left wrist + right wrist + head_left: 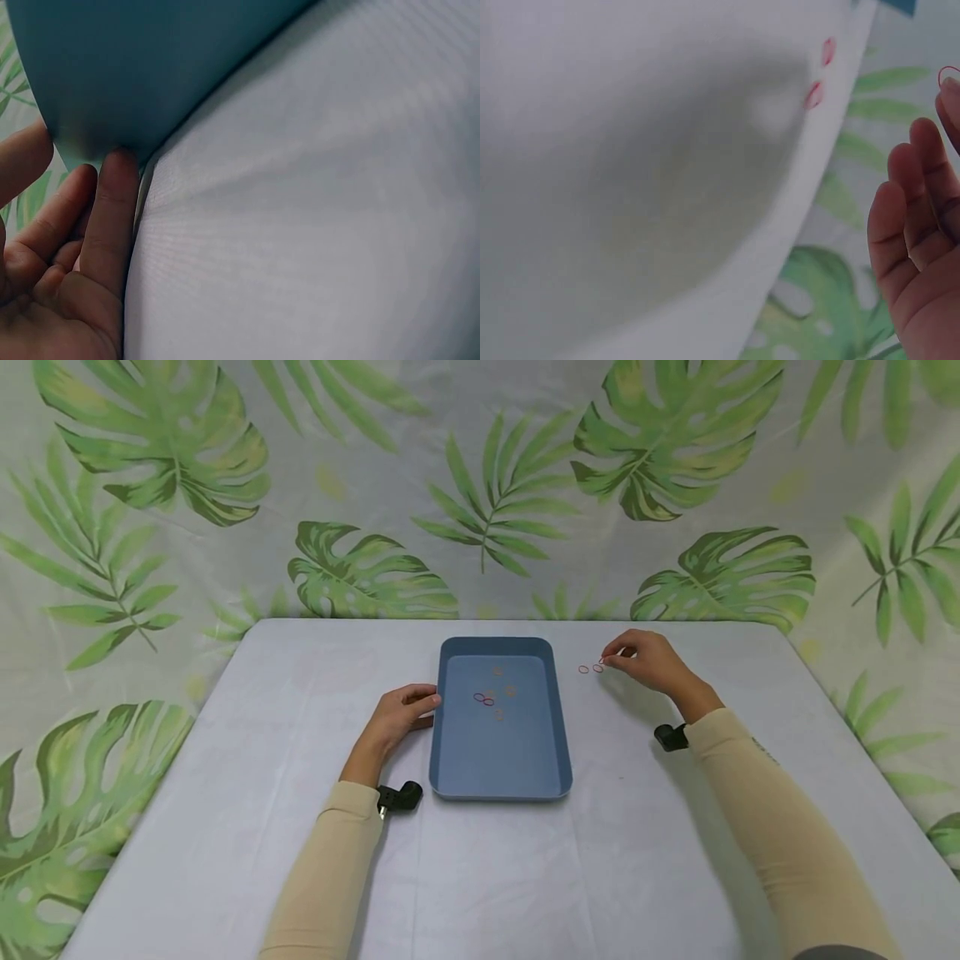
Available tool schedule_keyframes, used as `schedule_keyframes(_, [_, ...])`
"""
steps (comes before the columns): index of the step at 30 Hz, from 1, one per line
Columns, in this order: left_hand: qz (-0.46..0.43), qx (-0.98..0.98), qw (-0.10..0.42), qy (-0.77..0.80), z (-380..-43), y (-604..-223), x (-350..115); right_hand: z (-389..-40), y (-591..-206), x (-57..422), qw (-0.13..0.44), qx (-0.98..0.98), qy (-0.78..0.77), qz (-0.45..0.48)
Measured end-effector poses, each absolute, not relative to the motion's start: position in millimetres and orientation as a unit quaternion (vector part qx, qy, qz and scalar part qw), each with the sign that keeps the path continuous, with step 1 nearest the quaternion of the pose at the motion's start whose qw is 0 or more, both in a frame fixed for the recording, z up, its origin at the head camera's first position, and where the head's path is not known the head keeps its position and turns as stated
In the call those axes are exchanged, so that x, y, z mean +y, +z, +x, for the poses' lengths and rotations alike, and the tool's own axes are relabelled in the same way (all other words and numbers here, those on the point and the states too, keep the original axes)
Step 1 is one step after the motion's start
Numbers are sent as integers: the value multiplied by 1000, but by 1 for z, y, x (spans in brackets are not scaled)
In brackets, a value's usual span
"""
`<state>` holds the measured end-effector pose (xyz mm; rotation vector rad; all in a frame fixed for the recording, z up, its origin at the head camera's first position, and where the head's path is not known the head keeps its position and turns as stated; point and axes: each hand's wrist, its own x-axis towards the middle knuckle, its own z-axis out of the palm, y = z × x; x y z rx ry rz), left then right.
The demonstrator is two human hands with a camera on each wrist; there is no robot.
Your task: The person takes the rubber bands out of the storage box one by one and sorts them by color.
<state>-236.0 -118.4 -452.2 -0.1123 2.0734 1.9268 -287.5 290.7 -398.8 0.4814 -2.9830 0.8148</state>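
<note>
My left hand (405,710) is at the left side of a blue rectangular tray (498,760). In the left wrist view its fairly straight fingers (111,202) touch the tray's outer wall, with the thumb at the rim. Off the tray's right side, my right hand (648,662) pinches a small red rubber band (946,73) between thumb and fingertip, above the table. Two more red rubber bands (583,669) lie on the cloth just left of those fingertips. Inside the tray are two red rubber bands (478,697) and several tan rubber bands (510,692).
A white cloth (300,693) covers the table. Behind it hangs a leaf-patterned curtain (510,485). Black wrist cameras (401,796) sit on both forearms, the left one close to the tray's near left corner.
</note>
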Motion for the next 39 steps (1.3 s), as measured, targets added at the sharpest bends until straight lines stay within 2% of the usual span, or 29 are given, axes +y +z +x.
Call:
schedule_keyframes(15, [-42,726,156,669,-237,-455,-118,-304,-422,328,-38,-963,255,78])
schedule_keyframes(39, [-42,724,151,671,-236,-454,-117,-313,-428,313,-66,-967,239,67])
